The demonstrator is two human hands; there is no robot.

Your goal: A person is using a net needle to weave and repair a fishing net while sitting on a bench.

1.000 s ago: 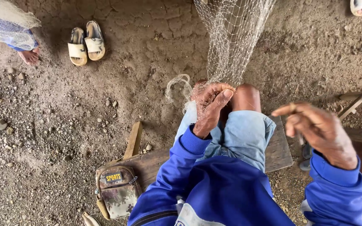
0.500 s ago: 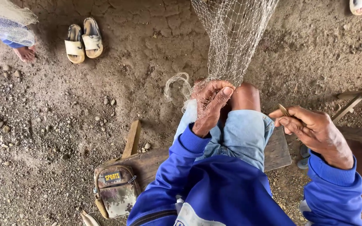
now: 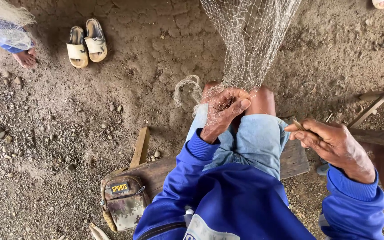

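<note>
Even, diffuse daylight; soft shadows only, no glare. Focus sharp throughout. Wide-angle bending at edges. Far ground slightly darker, shaded.

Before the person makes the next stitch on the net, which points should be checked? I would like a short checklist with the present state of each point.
1. Left hand grips the gathered fishing net on the knees: ok.
2. Right hand holds the thin netting needle pinched in its fingers: ok.
3. Net hangs taut above the left hand: ok, it rises straight to the top edge.
4. Twine runs from needle to net: cannot tell, too thin to see.
5. Loose loop of net on the ground is clear of the hands: ok.
6. Seat on the wooden bench is steady: cannot tell.
</note>
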